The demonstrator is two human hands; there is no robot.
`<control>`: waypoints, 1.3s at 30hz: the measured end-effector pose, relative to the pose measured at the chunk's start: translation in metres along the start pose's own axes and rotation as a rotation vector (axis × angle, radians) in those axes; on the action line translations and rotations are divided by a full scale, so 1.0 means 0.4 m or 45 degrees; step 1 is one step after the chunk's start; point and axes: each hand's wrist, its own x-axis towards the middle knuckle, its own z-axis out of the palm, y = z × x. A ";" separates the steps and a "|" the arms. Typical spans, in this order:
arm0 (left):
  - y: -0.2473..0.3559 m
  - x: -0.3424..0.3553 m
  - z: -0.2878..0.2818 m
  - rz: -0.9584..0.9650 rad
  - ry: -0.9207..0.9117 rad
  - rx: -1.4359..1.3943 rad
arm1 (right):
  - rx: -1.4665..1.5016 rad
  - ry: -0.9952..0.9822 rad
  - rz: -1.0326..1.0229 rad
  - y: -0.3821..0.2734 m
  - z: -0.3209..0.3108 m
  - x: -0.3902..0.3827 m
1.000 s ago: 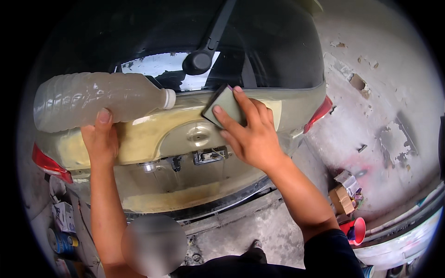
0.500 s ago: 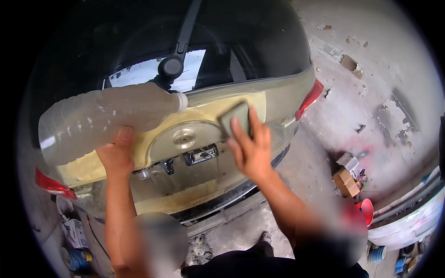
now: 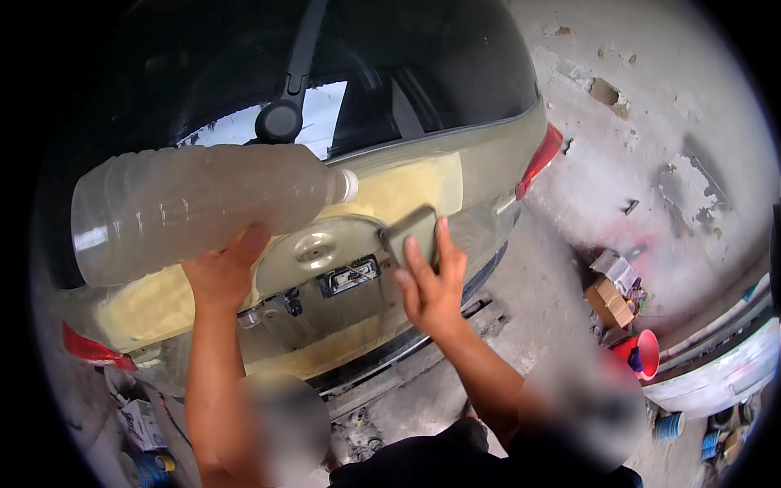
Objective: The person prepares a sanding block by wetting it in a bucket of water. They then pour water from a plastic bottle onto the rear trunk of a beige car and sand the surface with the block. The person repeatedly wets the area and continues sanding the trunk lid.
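My left hand (image 3: 224, 276) is closed on a large clear plastic bottle (image 3: 203, 195) of cloudy liquid, lying almost level with its white-rimmed neck to the right. Most of those fingers are hidden by the bottle; the thumb shows on its near side. In my right hand (image 3: 437, 286) is a flat grey-green sanding block (image 3: 412, 237) with a dark edge, held against the car's tailgate (image 3: 342, 321) with the fingers spread over it. Around and above the block, a pale yellow sanded patch (image 3: 415, 180) runs across the panel beneath the rear window.
A rear wiper (image 3: 281, 120) crosses the dark glass. Red tail lights (image 3: 541, 161) flank the tailgate, and wires show in a rectangular recess (image 3: 351, 276). To the right, a cardboard box (image 3: 608, 301) and a red bucket (image 3: 647, 355) stand by a white panel (image 3: 720, 378).
The bottle has moved right, its neck closer to my right hand. My right hand and the sanding block have slid lower on the panel. The view has shifted slightly.
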 end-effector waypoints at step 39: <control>-0.018 0.020 -0.019 -0.061 -0.048 -0.140 | -0.049 0.160 0.211 0.064 -0.001 0.152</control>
